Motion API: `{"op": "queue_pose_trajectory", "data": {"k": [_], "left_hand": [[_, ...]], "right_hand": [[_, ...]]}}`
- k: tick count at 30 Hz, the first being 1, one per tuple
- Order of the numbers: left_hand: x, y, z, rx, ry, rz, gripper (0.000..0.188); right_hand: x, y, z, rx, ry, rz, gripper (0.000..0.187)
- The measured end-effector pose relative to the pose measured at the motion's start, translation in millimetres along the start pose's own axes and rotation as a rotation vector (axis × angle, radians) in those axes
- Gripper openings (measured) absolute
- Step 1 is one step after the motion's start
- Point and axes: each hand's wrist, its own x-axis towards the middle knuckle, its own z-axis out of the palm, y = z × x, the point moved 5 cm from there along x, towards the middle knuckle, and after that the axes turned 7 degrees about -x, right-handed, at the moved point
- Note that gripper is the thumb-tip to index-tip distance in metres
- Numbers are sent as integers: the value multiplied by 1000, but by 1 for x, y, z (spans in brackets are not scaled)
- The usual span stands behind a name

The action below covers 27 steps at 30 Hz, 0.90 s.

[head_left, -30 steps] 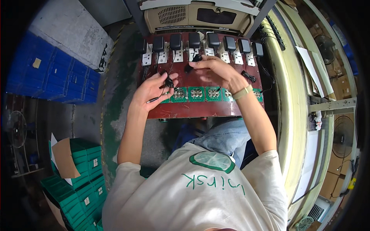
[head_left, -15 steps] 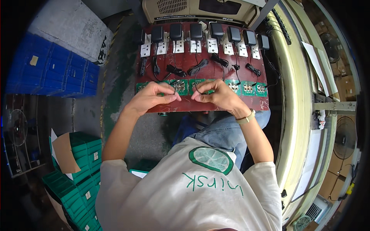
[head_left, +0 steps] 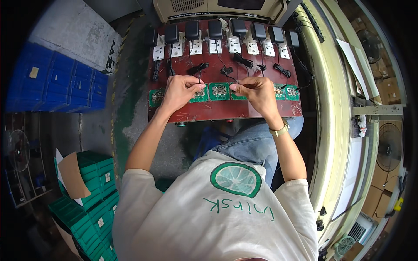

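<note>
Across the dark red tabletop (head_left: 204,115), my left hand (head_left: 178,93) pinches a thin black cable (head_left: 199,80) just above a green circuit board (head_left: 200,96). My right hand (head_left: 260,94) has its thumb and forefinger closed on another black cable (head_left: 231,78), which leads from a small tied bundle (head_left: 226,70). Between the hands lies a green board (head_left: 219,90) with round metal parts, one of several in a row. My fingers partly cover the boards beside it. The cable tips are too small to make out.
Black power adapters (head_left: 214,29) sit in a row of white socket plates (head_left: 214,46) at the table's far side, their cables trailing nearer. Behind stands a beige machine (head_left: 187,16). Blue bins (head_left: 63,82) and green crates (head_left: 95,174) stand left; a pale ledge (head_left: 324,130) runs along the right.
Both hands have moved farther from me over the boards and spread apart, each still pinching a cable. The cable bundle by my right hand has shifted and looks more compact.
</note>
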Motion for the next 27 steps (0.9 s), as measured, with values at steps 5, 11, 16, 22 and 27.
{"op": "queue_pose_trajectory", "data": {"k": [5,11,16,22,27], "left_hand": [[-2,13,9,240,42,221,11],[-13,10,20,357,159,440,11],[-19,14,14,519,189,512,12],[-44,16,-59,336,665,186,20],[-28,-63,-114,603,669,76,46]], "right_hand": [[5,12,12,-85,152,-101,17],[10,-3,30,-469,240,-377,12],[13,-2,46,-676,301,-501,13],[11,13,49,-770,326,-520,16],[20,-18,51,-822,177,-414,14]]}}
